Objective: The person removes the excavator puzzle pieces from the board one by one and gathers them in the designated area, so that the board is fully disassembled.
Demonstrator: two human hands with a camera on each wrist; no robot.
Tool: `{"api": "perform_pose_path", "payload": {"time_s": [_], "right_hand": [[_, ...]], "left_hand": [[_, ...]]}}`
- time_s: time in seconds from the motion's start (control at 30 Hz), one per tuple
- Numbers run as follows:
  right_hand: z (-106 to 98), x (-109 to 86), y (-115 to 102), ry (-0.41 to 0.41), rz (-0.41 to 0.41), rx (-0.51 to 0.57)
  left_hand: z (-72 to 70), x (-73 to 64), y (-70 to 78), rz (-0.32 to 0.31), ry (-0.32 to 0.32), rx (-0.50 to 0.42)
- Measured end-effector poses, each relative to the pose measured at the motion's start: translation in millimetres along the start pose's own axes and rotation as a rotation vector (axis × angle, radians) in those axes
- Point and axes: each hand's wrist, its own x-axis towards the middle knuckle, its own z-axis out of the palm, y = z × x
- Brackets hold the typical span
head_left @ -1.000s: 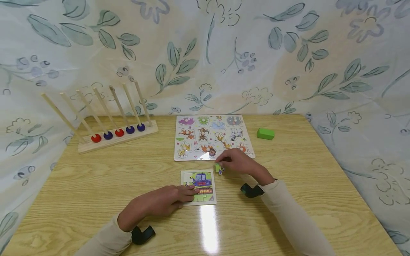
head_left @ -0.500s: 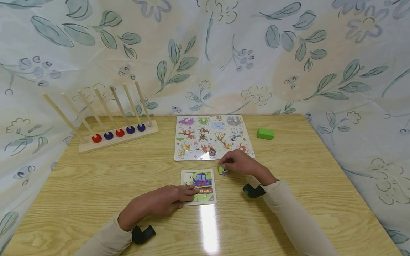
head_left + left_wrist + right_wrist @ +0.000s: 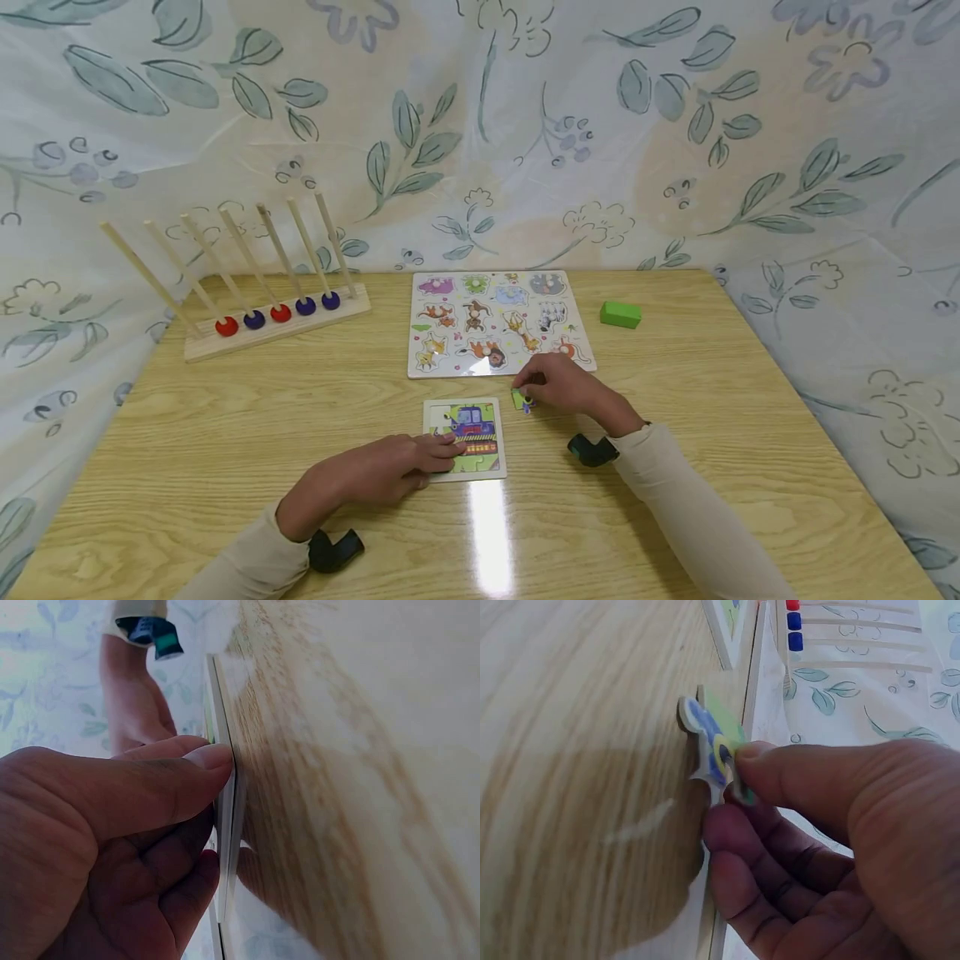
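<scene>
My right hand [image 3: 561,383] pinches the loose piece [image 3: 714,739], thumb against fingers, just right of the vehicle puzzle [image 3: 477,427], near its far edge. My left hand [image 3: 390,468] rests on its left part, fingers extended.

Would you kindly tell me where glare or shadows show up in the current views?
Head view: bright glare on the table below the puzzle; left wrist: a dark shadow by the left hand; right wrist: a dark shadow by the right hand.
</scene>
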Motion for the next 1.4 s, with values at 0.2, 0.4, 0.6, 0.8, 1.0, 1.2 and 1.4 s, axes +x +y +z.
{"api": "perform_pose_path", "payload": {"time_s": [0.2, 0.4, 0.6, 0.8, 1.0, 1.2, 1.4], "right_hand": [[-3, -1.5, -2, 0.012, -0.034, -0.044], [-3, 2.9, -10, 0.022, -0.101, -0.059], [4, 8.7, -19, -0.005, -0.138, -0.061], [10, 16.5, -31, -0.02, -0.182, -0.051], [17, 23.1, -40, -0.037, -0.213, -0.051], [25, 28.4, -48, -0.068, -0.23, -0.066], [34, 33.0, -53, -0.103, -0.243, -0.068]], "left_hand": [[1.3, 0.4, -0.5, -0.04, -0.012, -0.026], [1.8, 0.7, -1.6, -0.027, -0.014, -0.023], [2.0, 0.7, -1.9, -0.015, -0.01, -0.015], [1.2, -0.5, -2.4, 0.012, 0.003, 0.009], [-0.1, 0.0, -1.3, 0.006, -0.008, -0.002], [-1.1, 0.1, -0.8, -0.005, -0.014, -0.009], [0.6, 0.6, -1.4, -0.008, -0.007, -0.015]]}}
